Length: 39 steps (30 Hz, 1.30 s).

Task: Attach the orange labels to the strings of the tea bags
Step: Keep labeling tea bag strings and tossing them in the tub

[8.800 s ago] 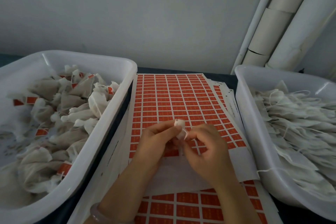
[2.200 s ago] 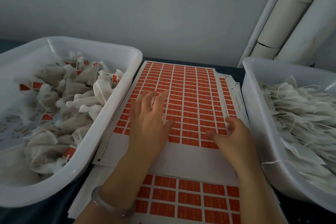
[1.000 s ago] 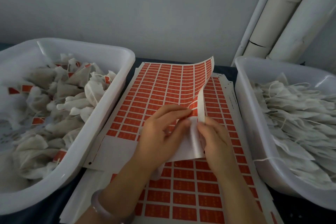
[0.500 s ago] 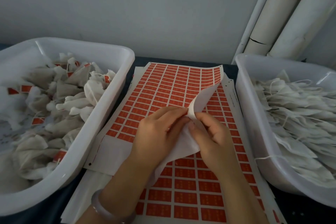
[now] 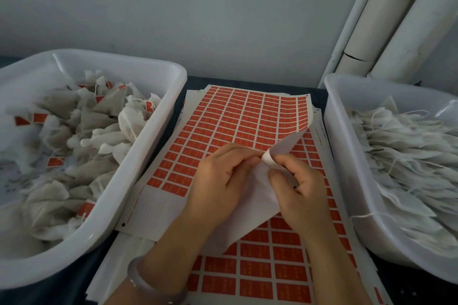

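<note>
orange labels (image 5: 257,267) are lying nearest on the stack of sheets. left hand (image 5: 220,181) and right hand (image 5: 300,195) are both pinching the curled right corner of the top label sheet (image 5: 235,116), holding it lifted. plain tea bags (image 5: 409,151) are sitting in the right tub (image 5: 347,156), tagged tea bags (image 5: 104,116) in the left tub (image 5: 138,156).

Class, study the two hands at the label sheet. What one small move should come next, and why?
Probably peel one orange label off the lifted corner of the top label sheet. The left hand and right hand both pinch that bent-back corner, white underside showing, and neither holds a tea bag; the unlabelled tea bags wait in the right tub.
</note>
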{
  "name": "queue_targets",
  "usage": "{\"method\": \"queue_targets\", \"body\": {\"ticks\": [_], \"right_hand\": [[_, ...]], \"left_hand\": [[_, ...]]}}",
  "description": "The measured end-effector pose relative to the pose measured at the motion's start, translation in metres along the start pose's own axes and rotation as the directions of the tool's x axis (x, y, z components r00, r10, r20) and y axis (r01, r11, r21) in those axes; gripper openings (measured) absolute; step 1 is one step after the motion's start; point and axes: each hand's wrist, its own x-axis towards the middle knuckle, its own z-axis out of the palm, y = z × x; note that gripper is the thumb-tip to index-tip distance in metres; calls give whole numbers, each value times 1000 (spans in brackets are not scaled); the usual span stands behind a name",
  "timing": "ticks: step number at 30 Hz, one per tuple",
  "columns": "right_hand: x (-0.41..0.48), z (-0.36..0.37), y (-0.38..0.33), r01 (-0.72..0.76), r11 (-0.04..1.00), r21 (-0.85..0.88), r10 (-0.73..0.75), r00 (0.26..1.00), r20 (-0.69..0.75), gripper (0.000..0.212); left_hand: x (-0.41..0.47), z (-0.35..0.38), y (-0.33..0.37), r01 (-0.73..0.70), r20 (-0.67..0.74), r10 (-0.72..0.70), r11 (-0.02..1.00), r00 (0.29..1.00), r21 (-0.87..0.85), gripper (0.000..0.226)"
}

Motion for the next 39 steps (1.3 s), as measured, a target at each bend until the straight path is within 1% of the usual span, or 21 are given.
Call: {"method": "queue_targets", "body": {"ticks": [2, 3, 6, 8, 10, 14, 17, 19, 23, 25, 28, 30, 33, 35, 36, 38, 39], "right_hand": [[0, 0, 1, -32, 999, -3, 32, 999, 9, 22], [0, 0, 1, -45, 999, 2, 45, 999, 6, 21], [0, -2, 0, -53, 998, 41, 53, 999, -9, 20], [0, -3, -1, -48, 998, 42, 49, 999, -19, 24], [1, -4, -1, -27, 999, 28, 28, 999, -34, 32], [2, -2, -4, 23, 1000, 16, -22, 999, -48, 18], [2, -1, -4, 61, 998, -20, -62, 997, -42, 16], [2, 0, -5, 61, 998, -34, -63, 997, -42, 16], [2, 0, -3, 72, 997, -41, -75, 995, -65, 18], [2, 0, -4, 83, 996, -29, -85, 995, -61, 21], [2, -1, -3, 92, 996, -7, -92, 995, -45, 23], [3, -2, -3, 101, 995, -6, -102, 994, -30, 22], [3, -4, -4, 126, 992, 7, -126, 992, 4, 22], [2, -5, -4, 116, 993, 10, -116, 993, 20, 19], [2, -6, -3, 85, 996, 7, -85, 996, 22, 15], [3, -7, -1, -22, 1000, -21, 23, 1000, 3, 7], [3, -8, 1, -87, 995, -42, 86, 996, -14, 6]], "left_hand": [[1, -1, -1, 56, -17, -56, 998, 998, -20, 17], [1, -1, -2, 54, -15, -54, 998, 998, -15, 17], [2, 0, 1, -11, 23, 11, 1000, 1000, 24, 22], [2, 0, 2, -39, 17, 38, 998, 999, 55, 24], [1, 1, 2, -49, -9, 50, 995, 999, 86, 23], [1, 0, 0, -75, -39, 81, 989, 996, 125, 18], [1, -1, -1, -79, -55, 88, 986, 995, 146, 15], [1, -1, -2, -72, -62, 82, 986, 995, 153, 11], [1, -1, -2, -62, -65, 72, 987, 995, 147, 12], [1, -3, -1, -77, -56, 86, 987, 995, 138, 18], [2, -7, -1, -134, 4, 134, 988, 991, 73, 23], [3, -9, -1, -135, 38, 134, 991, 990, 21, 22], [4, -11, 0, -40, 45, 44, 995, 998, -88, 17], [6, -10, 1, 102, 56, -92, 973, 994, -209, 9], [6, -9, 1, 189, 54, -181, 945, 982, -266, 6], [5, -5, 0, 329, -25, -354, 893, 935, -308, 17], [5, -3, -1, 382, -81, -426, 868, 901, -318, 19]]}}
